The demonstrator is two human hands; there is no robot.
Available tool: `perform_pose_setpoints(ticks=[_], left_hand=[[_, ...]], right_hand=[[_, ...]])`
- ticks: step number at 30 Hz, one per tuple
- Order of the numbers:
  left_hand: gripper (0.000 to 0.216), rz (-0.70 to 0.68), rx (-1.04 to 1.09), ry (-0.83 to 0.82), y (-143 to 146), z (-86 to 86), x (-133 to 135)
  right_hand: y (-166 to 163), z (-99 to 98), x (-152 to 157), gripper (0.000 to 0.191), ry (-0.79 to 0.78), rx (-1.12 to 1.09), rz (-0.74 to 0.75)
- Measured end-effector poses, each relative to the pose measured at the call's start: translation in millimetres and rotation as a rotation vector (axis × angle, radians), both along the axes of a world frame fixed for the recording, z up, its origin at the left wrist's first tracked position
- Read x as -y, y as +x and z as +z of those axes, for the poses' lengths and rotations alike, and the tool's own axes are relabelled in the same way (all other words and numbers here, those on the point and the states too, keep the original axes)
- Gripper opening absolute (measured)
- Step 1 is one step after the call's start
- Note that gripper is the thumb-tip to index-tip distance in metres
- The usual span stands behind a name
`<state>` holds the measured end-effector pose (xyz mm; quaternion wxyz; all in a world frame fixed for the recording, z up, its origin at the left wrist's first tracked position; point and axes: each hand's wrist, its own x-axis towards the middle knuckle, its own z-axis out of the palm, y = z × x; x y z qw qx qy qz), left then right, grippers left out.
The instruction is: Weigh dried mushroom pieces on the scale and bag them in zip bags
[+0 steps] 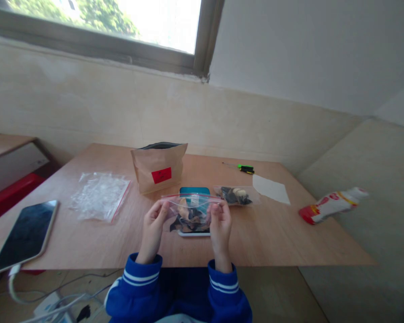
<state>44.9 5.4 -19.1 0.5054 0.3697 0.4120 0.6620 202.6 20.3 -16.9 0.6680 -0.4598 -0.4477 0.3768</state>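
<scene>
A clear zip bag [190, 217] with dark and tan dried pieces inside is held up between my two hands. My left hand [155, 222] pinches its upper left corner by the red-lined zip edge. At the other top corner, the fingers of my right hand [220, 222] are closed on it. The mouth looks slightly parted between them. Behind and under the bag lies a flat device with a teal top [194, 190] and white rim, partly covered. A second filled zip bag [237, 196] lies just beyond my right hand.
An open brown paper pouch [160, 168] with a red label stands at the back. Clear bags [99, 197] lie at left, near a plugged-in tablet [25, 235]. Toward the right are screwdrivers [245, 169], white paper [271, 188] and a red-and-white bottle [333, 205] by the table edge.
</scene>
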Motion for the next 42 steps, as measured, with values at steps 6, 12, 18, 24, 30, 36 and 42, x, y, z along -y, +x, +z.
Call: perform_pose_setpoints(ticks=[6,12,18,24,30,36,42], left_hand=[[0.028,0.206,0.091,-0.044,2.6,0.4,0.9],[0.029,0.321,0.049,-0.053,2.1,1.1,2.6],[0.030,0.344,-0.083,-0.008,2.8,4.0,8.4],[0.031,0.415,-0.152,0.010,4.9,6.6,10.0],[0.029,0.232,-0.200,0.052,-0.2,10.9,10.3],[0.028,0.202,-0.316,0.095,5.0,19.3,12.4],[0.026,0.382,-0.286,0.065,0.7,16.7,10.9]], right_hand=[[-5.0,3.9,3.6,0.029,0.033,0.046,0.012],[1.1,7.3,4.3,0.024,0.070,0.144,0.026],[8.2,13.2,8.5,0.024,0.005,0.078,0.114],[4.7,16.9,11.5,0.030,-0.058,0.032,0.053],[3.8,20.4,12.3,0.031,-0.004,0.101,-0.006],[1.7,20.5,12.3,0.030,0.031,0.125,0.021],[2.3,21.4,14.5,0.030,0.038,0.091,-0.072]])
